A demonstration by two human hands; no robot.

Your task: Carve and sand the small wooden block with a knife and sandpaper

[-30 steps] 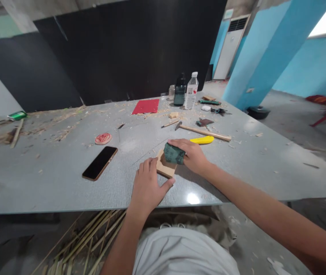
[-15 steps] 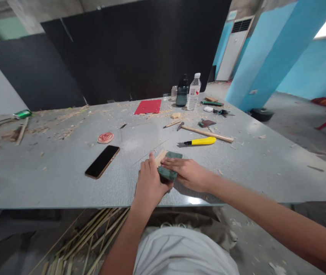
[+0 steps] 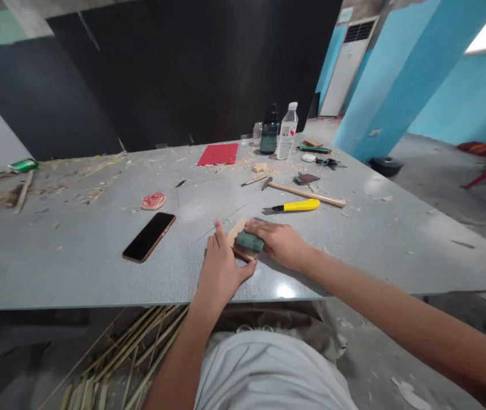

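Note:
A small light wooden block (image 3: 237, 232) lies on the grey table (image 3: 76, 256) near its front edge. My left hand (image 3: 219, 270) is closed round the block's near left side and holds it down. My right hand (image 3: 279, 242) presses a dark green sanding pad (image 3: 249, 241) onto the block's top, fingers wrapped over the pad. Most of the block is hidden under the pad and my hands.
A black phone (image 3: 149, 236) lies left of my hands. Behind them lie a yellow utility knife (image 3: 297, 205), a hammer (image 3: 305, 194), a pencil, a round red-marked wooden disc (image 3: 154, 200), a red sheet (image 3: 218, 154) and two bottles (image 3: 277, 131). Wood shavings cover the far left; bamboo strips lie under the table.
My right hand slid the green pad toward me along the block, then slightly back. My left hand moved closer round the block. The view shifted a little.

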